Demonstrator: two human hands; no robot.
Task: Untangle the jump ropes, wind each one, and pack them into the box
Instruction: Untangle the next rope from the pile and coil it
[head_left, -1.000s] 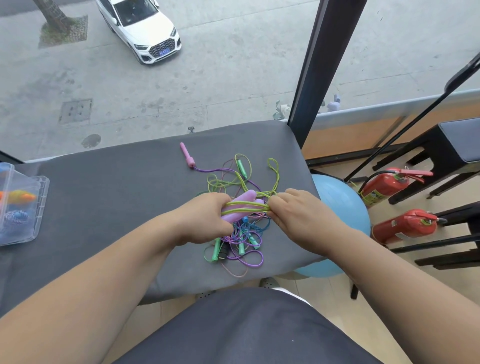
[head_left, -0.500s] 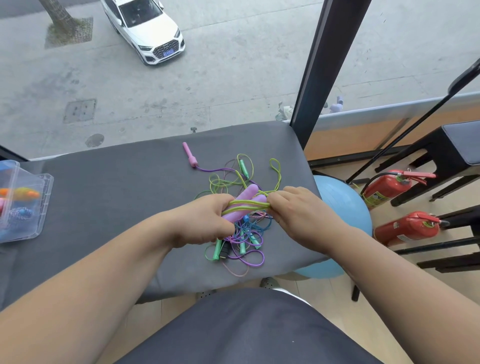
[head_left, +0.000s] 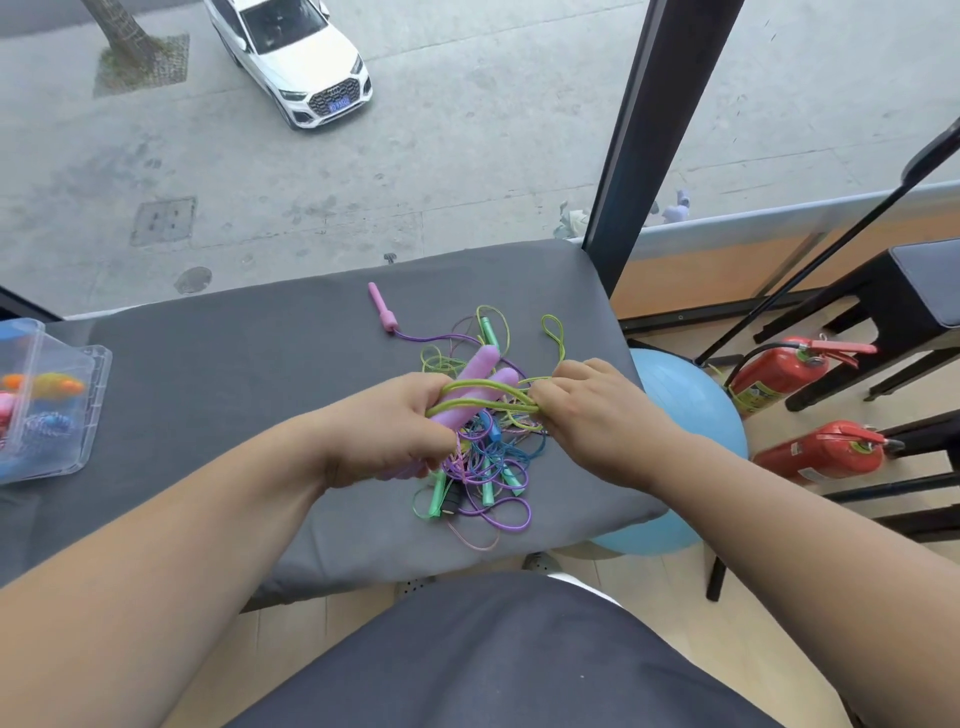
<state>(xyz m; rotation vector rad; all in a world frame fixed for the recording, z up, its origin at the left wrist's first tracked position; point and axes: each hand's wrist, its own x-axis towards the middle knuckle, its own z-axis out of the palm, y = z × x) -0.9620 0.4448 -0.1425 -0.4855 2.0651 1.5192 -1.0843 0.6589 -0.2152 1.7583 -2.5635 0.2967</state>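
A pair of purple foam handles (head_left: 483, 371) is gripped in the left hand (head_left: 387, 434), whose fingers are curled round them, just above the tangle of jump ropes (head_left: 485, 467) on the grey table (head_left: 234, 374). Several strands of yellow-green cord (head_left: 480, 385) are laid across the handles and are pinched at one end by the right hand (head_left: 597, 421). The clear box (head_left: 98, 395) stands well apart at the table's left edge, and coloured ropes can be seen inside it.

The main risk is judged to lie in the cord that trails down into the pile. If it is drawn taut while other ropes are looped through it, knots could be tightened rather than freed, and the whole heap could be dragged. As the heap lies near the table's front edge, loose handles could be pulled over onto the floor. If the pinch is eased, the gathered strands could spring off the handles. Whether the yellow-green cord belongs to these handles cannot be told, so two ropes might be wound together by mistake.
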